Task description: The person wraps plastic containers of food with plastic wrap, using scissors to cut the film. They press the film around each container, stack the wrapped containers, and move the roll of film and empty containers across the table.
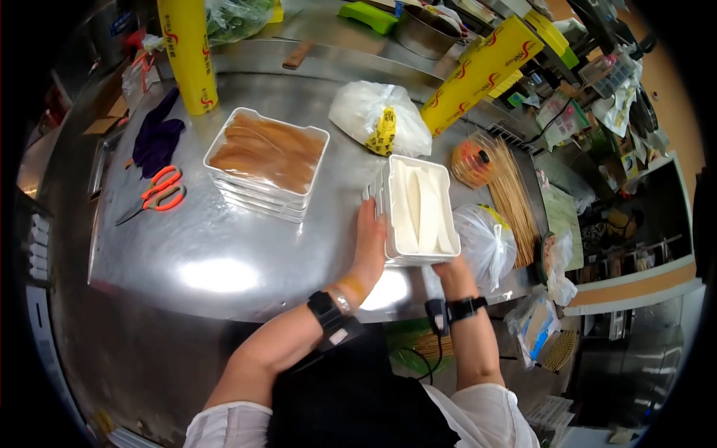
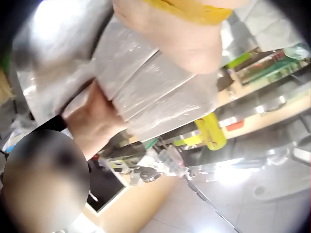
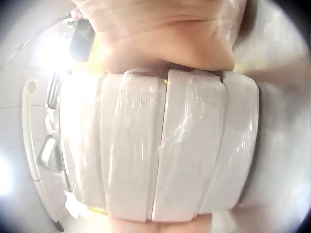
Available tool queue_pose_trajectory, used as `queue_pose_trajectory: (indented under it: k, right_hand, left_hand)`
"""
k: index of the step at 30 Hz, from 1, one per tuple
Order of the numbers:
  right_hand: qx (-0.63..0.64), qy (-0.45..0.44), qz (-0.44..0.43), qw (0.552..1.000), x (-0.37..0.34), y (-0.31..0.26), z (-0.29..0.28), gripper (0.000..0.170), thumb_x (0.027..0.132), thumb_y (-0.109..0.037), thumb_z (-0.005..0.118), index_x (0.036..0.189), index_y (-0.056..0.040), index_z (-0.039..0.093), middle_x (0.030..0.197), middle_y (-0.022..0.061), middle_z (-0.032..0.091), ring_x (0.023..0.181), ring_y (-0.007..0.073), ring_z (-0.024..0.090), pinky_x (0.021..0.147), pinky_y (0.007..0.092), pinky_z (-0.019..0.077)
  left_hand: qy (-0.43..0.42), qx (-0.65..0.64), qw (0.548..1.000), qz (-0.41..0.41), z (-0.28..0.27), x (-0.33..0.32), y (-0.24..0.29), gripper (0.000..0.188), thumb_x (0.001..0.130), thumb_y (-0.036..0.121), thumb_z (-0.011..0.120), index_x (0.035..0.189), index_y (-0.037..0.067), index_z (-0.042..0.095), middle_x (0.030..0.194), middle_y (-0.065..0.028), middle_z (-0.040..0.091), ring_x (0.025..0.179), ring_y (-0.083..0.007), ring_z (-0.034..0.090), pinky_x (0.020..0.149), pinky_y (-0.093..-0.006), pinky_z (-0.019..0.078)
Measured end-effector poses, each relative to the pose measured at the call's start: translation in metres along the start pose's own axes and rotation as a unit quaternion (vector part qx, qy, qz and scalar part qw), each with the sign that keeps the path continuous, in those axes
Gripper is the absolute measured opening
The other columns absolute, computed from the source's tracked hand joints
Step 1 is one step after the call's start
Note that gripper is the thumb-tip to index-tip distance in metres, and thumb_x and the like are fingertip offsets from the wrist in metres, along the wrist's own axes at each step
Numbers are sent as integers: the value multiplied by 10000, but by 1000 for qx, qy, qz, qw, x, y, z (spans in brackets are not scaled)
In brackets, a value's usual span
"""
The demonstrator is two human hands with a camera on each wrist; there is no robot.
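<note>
A stack of white trays (image 1: 423,216), film-wrapped with pale strips in the top one, is held between both hands. Along its left side my left hand (image 1: 367,243) grips it, fingers pointing away from me. At the near right corner my right hand (image 1: 452,270) holds it, fingers mostly hidden beneath. The left wrist view shows the stacked tray sides (image 2: 160,92) between my left hand (image 2: 180,43) and right hand (image 2: 97,116). In the right wrist view, the wrapped sides (image 3: 184,145) fill the middle, with skin above and below.
Another tray stack (image 1: 265,153) with brown contents stands left, beside orange-handled scissors (image 1: 160,196) and a purple cloth (image 1: 158,138). White bags (image 1: 382,118), a clear container (image 1: 473,160), wooden skewers (image 1: 514,198) and a tied bag (image 1: 485,246) lie around the held stack. Yellow rolls (image 1: 187,56) stand behind.
</note>
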State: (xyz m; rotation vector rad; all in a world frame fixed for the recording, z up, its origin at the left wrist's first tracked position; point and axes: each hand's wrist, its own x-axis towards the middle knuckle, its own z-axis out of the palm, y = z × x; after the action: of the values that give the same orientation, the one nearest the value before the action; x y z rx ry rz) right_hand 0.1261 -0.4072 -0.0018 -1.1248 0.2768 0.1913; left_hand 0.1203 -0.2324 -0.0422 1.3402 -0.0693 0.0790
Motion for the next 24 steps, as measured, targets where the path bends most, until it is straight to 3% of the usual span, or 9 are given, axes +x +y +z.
queue_pose_trajectory:
  k: [2, 7, 11, 18, 24]
  right_hand:
    - [3, 43, -6, 999, -29, 14, 24, 433, 993, -208, 514, 1361, 17, 470, 1292, 130, 586, 1128, 229, 608, 946, 350, 509]
    - [-14, 68, -48, 996, -68, 55, 61, 459, 1030, -281, 438, 1388, 7, 428, 1314, 115, 561, 1169, 212, 568, 983, 333, 470]
    - [53, -49, -45, 996, -65, 20, 61, 535, 1023, -405, 418, 1377, -6, 455, 1321, 116, 566, 1164, 233, 581, 995, 359, 461]
    - [110, -43, -17, 993, -61, 8, 70, 564, 1018, -431, 395, 1384, -5, 451, 1337, 147, 559, 1185, 271, 573, 1017, 395, 453]
    - [74, -30, -22, 997, -69, -14, 86, 581, 1007, -441, 410, 1369, 11, 459, 1305, 155, 578, 1138, 272, 603, 984, 382, 478]
  left_hand:
    - [-84, -41, 995, -35, -33, -11, 43, 653, 1026, 376, 336, 1487, -58, 175, 1555, -223, 180, 1462, -323, 138, 1184, -387, 128]
    - [-54, -42, 996, -50, -70, -55, 53, 653, 1039, 385, 300, 1494, -61, 159, 1563, -211, 194, 1467, -305, 145, 1190, -372, 116]
    - [-63, 72, 994, 47, -71, -57, 60, 644, 1040, 367, 291, 1483, -81, 159, 1563, -246, 166, 1464, -348, 146, 1189, -391, 121]
    - [-25, 156, 983, 92, -54, -61, 76, 612, 1038, 314, 335, 1475, -81, 169, 1521, -342, 156, 1435, -454, 152, 1171, -461, 147]
    - [-18, 99, 984, 149, -54, -62, 81, 585, 1031, 248, 350, 1483, -71, 158, 1542, -323, 105, 1439, -454, 144, 1171, -463, 146]
